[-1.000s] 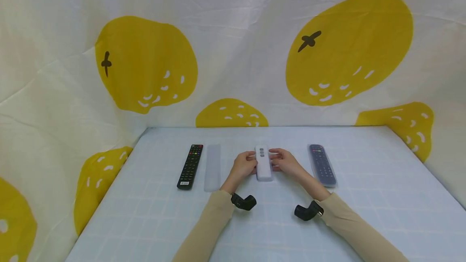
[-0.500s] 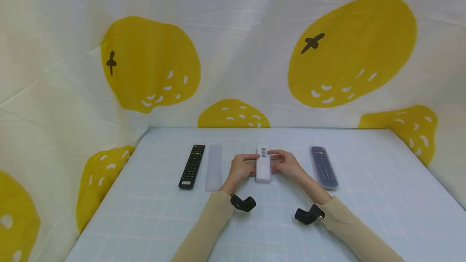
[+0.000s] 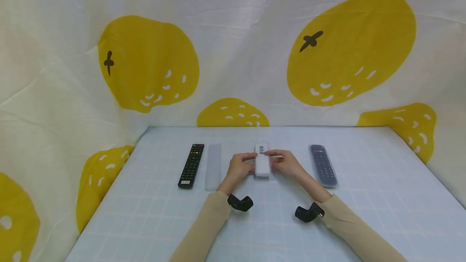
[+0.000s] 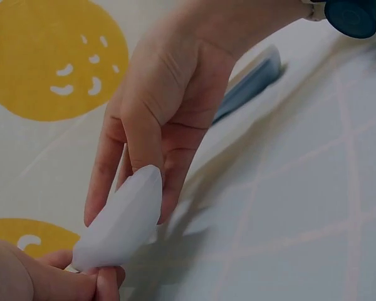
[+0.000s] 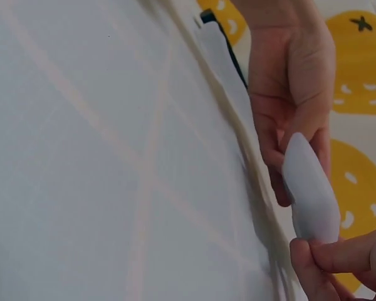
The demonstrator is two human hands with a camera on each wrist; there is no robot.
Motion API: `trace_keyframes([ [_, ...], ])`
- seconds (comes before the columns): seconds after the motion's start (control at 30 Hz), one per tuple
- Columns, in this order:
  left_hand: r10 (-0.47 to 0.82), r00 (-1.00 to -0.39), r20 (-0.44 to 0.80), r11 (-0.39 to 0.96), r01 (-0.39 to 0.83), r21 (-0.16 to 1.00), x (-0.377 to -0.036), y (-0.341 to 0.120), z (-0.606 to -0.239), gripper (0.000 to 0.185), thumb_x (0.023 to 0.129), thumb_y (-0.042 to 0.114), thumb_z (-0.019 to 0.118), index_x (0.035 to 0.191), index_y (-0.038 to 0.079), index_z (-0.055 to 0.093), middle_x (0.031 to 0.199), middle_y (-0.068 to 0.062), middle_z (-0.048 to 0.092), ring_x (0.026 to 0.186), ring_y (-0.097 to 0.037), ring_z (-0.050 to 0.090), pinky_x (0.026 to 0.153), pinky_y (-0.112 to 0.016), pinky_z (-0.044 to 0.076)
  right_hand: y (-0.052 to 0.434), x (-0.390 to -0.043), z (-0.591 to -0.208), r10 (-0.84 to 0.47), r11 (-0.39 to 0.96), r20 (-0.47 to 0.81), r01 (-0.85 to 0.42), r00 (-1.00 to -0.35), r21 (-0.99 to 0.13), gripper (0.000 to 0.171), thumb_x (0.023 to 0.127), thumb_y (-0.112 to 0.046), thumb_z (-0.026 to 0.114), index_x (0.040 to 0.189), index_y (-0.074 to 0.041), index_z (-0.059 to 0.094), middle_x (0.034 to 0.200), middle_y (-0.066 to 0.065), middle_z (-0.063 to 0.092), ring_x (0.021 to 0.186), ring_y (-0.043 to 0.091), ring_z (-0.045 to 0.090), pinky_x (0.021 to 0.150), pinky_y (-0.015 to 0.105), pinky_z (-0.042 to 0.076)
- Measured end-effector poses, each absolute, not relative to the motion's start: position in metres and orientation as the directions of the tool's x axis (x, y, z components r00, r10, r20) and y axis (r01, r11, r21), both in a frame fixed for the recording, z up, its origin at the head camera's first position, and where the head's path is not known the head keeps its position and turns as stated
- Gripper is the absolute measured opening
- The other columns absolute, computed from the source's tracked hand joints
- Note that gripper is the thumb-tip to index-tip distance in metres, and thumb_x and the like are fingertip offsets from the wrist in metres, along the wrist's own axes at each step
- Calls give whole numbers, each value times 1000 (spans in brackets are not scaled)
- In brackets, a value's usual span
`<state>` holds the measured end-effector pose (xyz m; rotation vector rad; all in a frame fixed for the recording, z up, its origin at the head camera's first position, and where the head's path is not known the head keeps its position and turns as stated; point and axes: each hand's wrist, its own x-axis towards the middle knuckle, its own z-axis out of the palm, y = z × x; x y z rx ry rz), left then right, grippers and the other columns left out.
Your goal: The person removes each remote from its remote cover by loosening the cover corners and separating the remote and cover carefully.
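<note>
both hands on white remote, mid-table

left hand (image 3: 238, 167) grips the white remote (image 3: 262, 160) from its left edge, thumb laid across the top near the buttons. right hand (image 3: 287, 163) pinches the opposite edge, fingers curled round it. the remote is held between them just above the table (image 3: 145, 213), centre of the work area, button end pointing away from the person. three small grey buttons on its face; no readable print.

left of the hands: a clear silicone sleeve (image 3: 212, 166) lying flat, holding nothing, and just beside it a black remote (image 3: 191, 166) with coloured keys and a small white label at its near end, text too small to read. right: a dark remote (image 3: 323, 165) sitting inside a clear cover. fruit-print cloth (image 3: 145, 64) behind.
</note>
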<state>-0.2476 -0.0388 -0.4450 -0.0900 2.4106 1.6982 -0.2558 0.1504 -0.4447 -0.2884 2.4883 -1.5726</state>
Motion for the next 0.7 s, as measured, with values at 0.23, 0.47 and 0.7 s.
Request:
trace_keyframes([
  [0.23, 69, -983, -169, 281, -143, 949, -249, -41, -443, 41, 81, -2, 67, 118, 14, 70, 130, -10, 62, 91, -13, 62, 74, -24, 55, 150, -255, -444, -236, 434, -38, -70, -971, -898, 40, 86, 6, 60, 126, 2, 60, 134, 25, 54, 97, 27, 66, 77, 30, 56],
  [0.47, 114, -986, -122, 201, -97, 975, -249, -45, -442, 43, 80, -4, 72, 121, 10, 68, 128, -14, 63, 89, -17, 70, 76, -31, 58, 150, -253, -442, -260, 410, -10, -100, -966, -906, 38, 89, -1, 63, 126, 4, 58, 130, 26, 57, 100, 32, 67, 80, 33, 57],
  [0.7, 94, -995, 20, 296, 47, 954, -248, -45, -438, 39, 80, 0, 73, 117, 10, 70, 122, -10, 67, 90, -22, 71, 78, -33, 57, 151, -250, -439, -287, 400, 39, -157, -957, -903, 36, 91, 1, 58, 127, 5, 57, 127, 27, 58, 93, 27, 67, 76, 31, 57],
])
